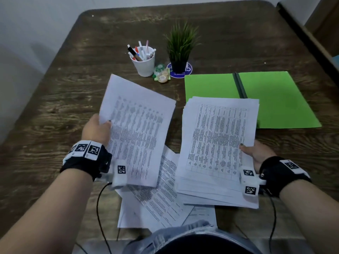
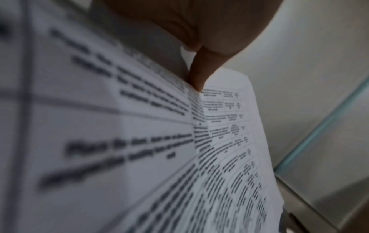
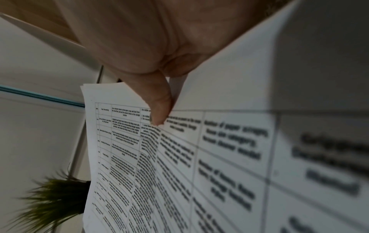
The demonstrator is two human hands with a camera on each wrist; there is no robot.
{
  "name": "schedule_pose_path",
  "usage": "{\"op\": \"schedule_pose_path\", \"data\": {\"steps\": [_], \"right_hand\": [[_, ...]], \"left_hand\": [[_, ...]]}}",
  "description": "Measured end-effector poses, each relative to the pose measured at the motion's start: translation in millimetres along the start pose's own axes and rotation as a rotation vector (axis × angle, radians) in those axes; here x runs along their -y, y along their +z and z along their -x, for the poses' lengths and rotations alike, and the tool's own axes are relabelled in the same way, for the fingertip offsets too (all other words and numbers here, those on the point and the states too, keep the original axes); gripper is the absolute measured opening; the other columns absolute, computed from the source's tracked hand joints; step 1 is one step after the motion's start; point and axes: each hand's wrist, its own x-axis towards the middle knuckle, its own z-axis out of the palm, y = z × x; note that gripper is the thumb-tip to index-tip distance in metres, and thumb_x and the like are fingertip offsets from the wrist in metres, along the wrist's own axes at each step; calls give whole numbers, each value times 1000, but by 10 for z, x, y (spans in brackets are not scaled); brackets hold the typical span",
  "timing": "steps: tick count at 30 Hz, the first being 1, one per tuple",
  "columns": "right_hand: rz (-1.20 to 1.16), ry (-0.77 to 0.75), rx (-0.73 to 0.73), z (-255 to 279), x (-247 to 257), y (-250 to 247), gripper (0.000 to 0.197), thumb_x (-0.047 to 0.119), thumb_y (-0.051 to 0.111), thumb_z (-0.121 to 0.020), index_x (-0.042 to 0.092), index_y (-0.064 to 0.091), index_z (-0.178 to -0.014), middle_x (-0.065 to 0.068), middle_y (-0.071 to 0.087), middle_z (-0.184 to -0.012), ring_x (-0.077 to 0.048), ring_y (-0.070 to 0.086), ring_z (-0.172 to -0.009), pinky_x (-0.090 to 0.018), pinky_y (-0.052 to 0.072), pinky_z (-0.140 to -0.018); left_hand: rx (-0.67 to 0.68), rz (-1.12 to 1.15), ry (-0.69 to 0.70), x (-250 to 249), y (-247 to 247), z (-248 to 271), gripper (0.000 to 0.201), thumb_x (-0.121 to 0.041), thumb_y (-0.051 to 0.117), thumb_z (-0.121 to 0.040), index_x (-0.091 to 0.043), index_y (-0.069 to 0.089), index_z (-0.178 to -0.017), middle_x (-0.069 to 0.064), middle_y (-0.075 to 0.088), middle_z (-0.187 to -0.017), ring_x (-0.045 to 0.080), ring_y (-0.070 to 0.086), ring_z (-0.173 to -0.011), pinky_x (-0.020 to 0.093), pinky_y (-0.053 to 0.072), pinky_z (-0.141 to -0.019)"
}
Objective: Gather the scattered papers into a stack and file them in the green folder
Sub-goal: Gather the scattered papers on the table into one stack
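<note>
My left hand (image 1: 100, 128) pinches a single printed sheet (image 1: 139, 125) by its left edge and holds it tilted above the table; the thumb (image 2: 199, 74) lies on its printed face. My right hand (image 1: 256, 153) grips a stack of printed papers (image 1: 218, 147) at its right edge, thumb (image 3: 157, 102) on top. A few loose sheets (image 1: 157, 204) lie overlapping on the table near the front edge, under both held papers. The green folder (image 1: 275, 99) lies open and flat at the right, partly covered by the stack's top.
A white cup of pens (image 1: 144, 61), a small potted plant (image 1: 180, 50) on a blue coaster and a few small round items (image 1: 161, 74) stand behind the papers. The wooden table (image 1: 64, 92) extends bare to the left. Cables hang from both wrists.
</note>
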Motion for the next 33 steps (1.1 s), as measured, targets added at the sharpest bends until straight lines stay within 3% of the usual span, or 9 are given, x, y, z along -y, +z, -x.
{"op": "schedule_pose_path", "data": {"steps": [5,9,13,17,22,24,27,31,33], "right_hand": [[8,-9,33,103,-41,212,46,-6,47,-92,6,43,-137,-22,55,-130,-38,53,-119,-55,39,-101],[12,13,51,163,-87,372,48,-6,49,-91,6,44,-137,-22,56,-131,-39,55,-118,-58,40,-100],[63,-41,86,283,-93,568,37,-5,49,-92,5,48,-128,-19,60,-117,-31,61,-96,-46,51,-86],[134,-73,102,372,-143,702,43,1,56,-90,3,49,-132,-17,60,-127,-32,59,-112,-54,41,-103],[215,-112,129,445,-155,760,42,6,57,-90,9,49,-131,-13,59,-129,-30,58,-116,-49,42,-104],[282,-117,116,479,-140,765,40,12,56,-93,10,49,-132,-7,58,-129,-25,57,-115,-40,44,-102],[275,-84,21,457,-170,720,40,28,51,-95,7,52,-129,-16,60,-128,-29,60,-110,-48,45,-102],[264,111,-27,391,-263,629,89,81,55,-65,10,61,-118,-7,67,-119,-28,63,-106,-47,46,-99],[443,31,27,485,-247,636,80,71,54,-76,16,50,-134,-1,54,-136,-28,52,-125,-45,38,-108]], "left_hand": [[-51,222,-64,-26,-76,31,31,-23,55,-85,-13,61,-114,11,65,-115,32,61,-104,43,49,-93],[127,182,-62,-89,180,232,33,-18,53,-91,-6,58,-122,13,63,-117,32,60,-105,33,44,-80],[331,156,-74,-135,480,426,32,-19,54,-92,-2,57,-119,17,62,-119,30,58,-97,38,45,-86],[447,84,-118,-117,699,495,42,-24,54,-94,-3,46,-129,16,58,-126,30,56,-104,29,39,-80],[451,151,-153,-75,794,536,57,-22,55,-93,-8,27,-141,12,57,-118,24,53,-79,24,39,-56],[503,176,-171,-42,810,540,53,-22,56,-94,-3,36,-139,14,54,-129,29,56,-103,25,41,-72],[616,261,-198,36,844,578,60,-29,73,-78,-3,53,-129,11,57,-132,29,53,-121,35,40,-103],[692,301,-40,115,970,597,78,-47,77,-51,-22,54,-122,3,62,-126,25,58,-117,46,42,-105],[744,271,42,100,985,637,81,-44,78,-58,-21,49,-130,-2,60,-127,20,56,-119,43,40,-106]]}}
